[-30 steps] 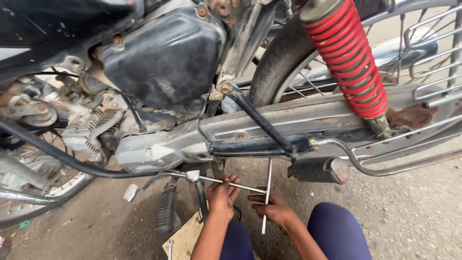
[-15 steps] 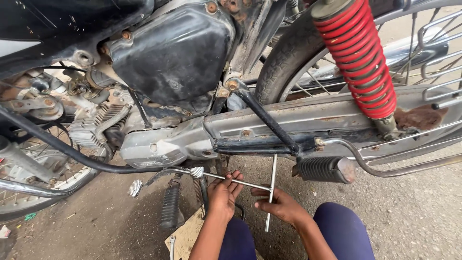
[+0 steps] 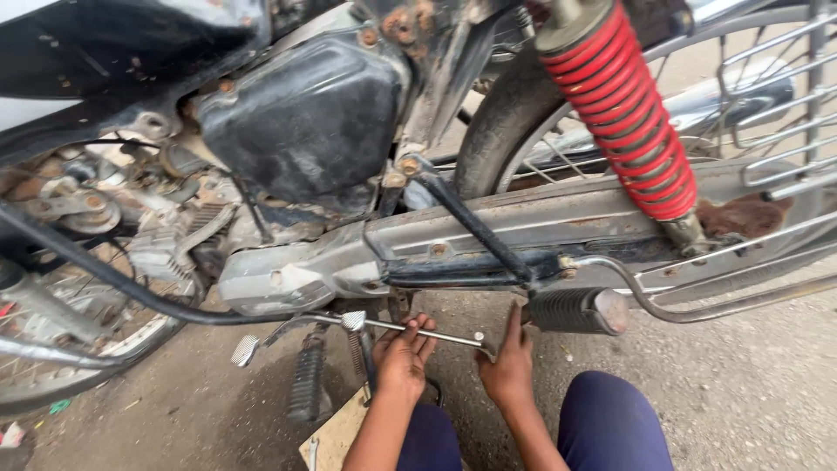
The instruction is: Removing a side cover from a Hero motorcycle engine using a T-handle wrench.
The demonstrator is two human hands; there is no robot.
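Metal rod (image 3: 418, 330) lies across left hand (image 3: 403, 358) fingers (image 3: 420, 331).

Both forearms reach up from the bottom of the view, side by side and close together. The left hand (image 3: 403, 356) is curled, fingers folded over in a loose fist. The right hand (image 3: 508, 366) points upward, fingers straighter, thumb tucked toward the left.
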